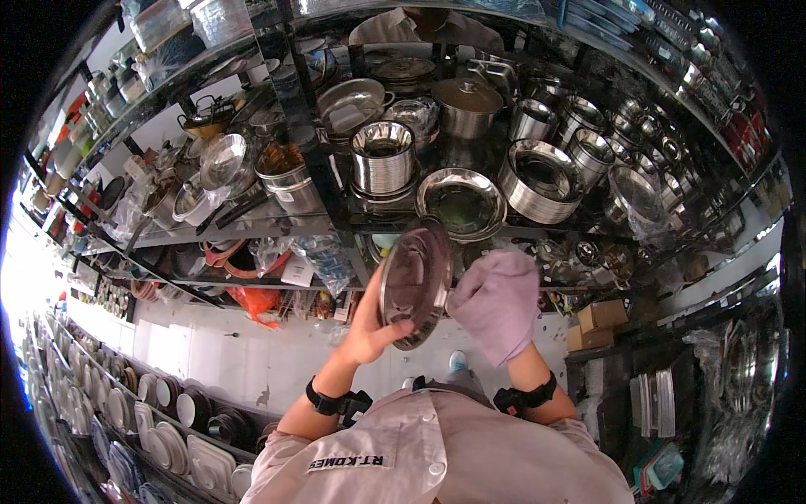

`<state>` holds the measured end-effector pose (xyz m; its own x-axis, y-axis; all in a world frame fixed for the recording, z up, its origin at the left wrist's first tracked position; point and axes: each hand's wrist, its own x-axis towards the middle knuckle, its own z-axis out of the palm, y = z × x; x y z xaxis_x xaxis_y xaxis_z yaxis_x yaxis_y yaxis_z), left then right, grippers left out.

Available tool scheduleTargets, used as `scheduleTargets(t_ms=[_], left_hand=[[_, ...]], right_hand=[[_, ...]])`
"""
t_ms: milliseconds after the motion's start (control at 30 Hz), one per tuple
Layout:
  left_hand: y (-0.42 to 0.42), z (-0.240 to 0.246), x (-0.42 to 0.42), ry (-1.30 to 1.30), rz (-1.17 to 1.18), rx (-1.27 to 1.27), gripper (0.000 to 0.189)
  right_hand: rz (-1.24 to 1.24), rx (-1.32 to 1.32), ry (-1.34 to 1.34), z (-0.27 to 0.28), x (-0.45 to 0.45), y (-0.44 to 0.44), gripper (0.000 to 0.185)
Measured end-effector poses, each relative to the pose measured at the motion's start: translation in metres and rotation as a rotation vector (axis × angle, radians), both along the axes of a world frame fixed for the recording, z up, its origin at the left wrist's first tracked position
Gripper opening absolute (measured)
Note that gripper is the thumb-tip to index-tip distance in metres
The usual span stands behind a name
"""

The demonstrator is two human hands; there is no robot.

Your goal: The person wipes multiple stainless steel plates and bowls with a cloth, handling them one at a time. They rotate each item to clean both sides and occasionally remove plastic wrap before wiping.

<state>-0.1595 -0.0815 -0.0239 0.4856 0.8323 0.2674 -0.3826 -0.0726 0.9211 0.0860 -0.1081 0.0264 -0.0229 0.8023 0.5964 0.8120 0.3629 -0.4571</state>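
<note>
A round steel dish, shiny and shallow, is held on edge in my left hand, with the thumb over its lower part. My right hand is covered by a lilac cloth, which lies close beside the dish's right rim; whether they touch I cannot tell. The fingers under the cloth are hidden. Just beyond my hands, a wide steel plate lies at the shelf's front edge. Stacked steel bowls stand to its left, and a larger stack of steel dishes to its right.
A lidded pot stands farther back on the dark shelf. Wrapped pans and bowls crowd the left shelf. Cardboard boxes sit low at the right. Racks of plates line the lower left, behind the pale floor.
</note>
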Motion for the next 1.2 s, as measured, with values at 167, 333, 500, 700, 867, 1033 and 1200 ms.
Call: scheduleTargets(t_ms=[167,333,500,700,867,1033,1200], left_hand=[[0.000,-0.006,0.019,0.121,-0.090,0.129,0.109],[0.005,-0.013,0.028,0.052,-0.174,0.113,0.102],[0.007,-0.017,0.022,-0.032,-0.131,-0.005,0.102],[0.004,-0.001,0.014,0.068,-0.244,-0.037,0.108],[0.011,0.004,0.019,0.137,-0.324,-0.015,0.112],[0.003,-0.006,0.032,0.050,-0.326,-0.025,0.119],[0.012,-0.012,0.042,-0.094,-0.225,0.094,0.116]], right_hand=[[0.541,-0.286,0.119,0.002,-0.023,0.008,0.015],[0.653,-0.667,0.791,-0.067,-0.022,0.002,0.028],[0.526,-0.548,0.550,-0.130,-0.021,0.046,0.029],[0.010,-0.330,0.069,-0.093,0.009,0.044,0.008],[0.042,0.075,0.465,-0.040,-0.011,0.027,0.032],[0.341,-0.094,0.107,-0.010,-0.003,0.007,0.051],[0.637,-0.451,0.211,-0.029,-0.009,0.008,0.045]])
